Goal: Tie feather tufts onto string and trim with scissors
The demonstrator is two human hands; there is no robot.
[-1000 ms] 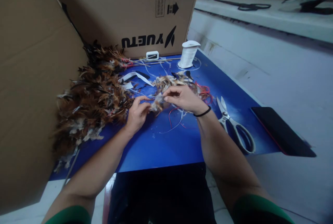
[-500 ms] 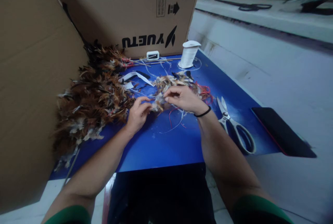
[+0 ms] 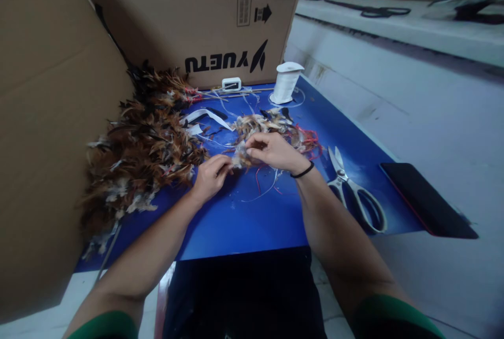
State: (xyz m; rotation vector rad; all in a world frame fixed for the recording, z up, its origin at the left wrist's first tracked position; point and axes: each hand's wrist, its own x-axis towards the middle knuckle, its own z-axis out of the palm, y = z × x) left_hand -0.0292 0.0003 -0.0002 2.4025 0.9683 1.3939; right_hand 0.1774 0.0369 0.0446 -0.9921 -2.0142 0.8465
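far left, a cardboard panel (image 3: 51, 118) is standing along the side of the blue desk (image 3: 248, 229). beside it a big heap of brown feathers (image 3: 145, 145) is spreading over the desk's left part, darker plumes showing toward the back. behind, a large cardboard box (image 3: 177, 13) is standing with its lettering upside down; a small white device (image 3: 231, 84) is sitting at its foot, thin sticks lying near it. a white strip (image 3: 208, 114) is lying just right of the heap.

left hand (image 3: 210, 179): grip narrow, thumb and fingers pinching the near left end of a small pale feather tuft (image 3: 239, 156). the tuft is lying between the two hands, over the middle of the desk. right hand (image 3: 277, 151): grip narrow too, thumb and forefinger closing on the tuft's other side; a dark band (image 3: 302, 170) is circling that wrist.

just behind the right hand, mixed feathers (image 3: 255, 124) are lying loose, red strings (image 3: 311, 139) trailing at their right. a white spool (image 3: 285, 84) is standing farther back. scissors (image 3: 342, 173) are lying right of the right forearm, blades slightly parted. far right, a flat black object (image 3: 431, 200) is jutting past the desk edge.
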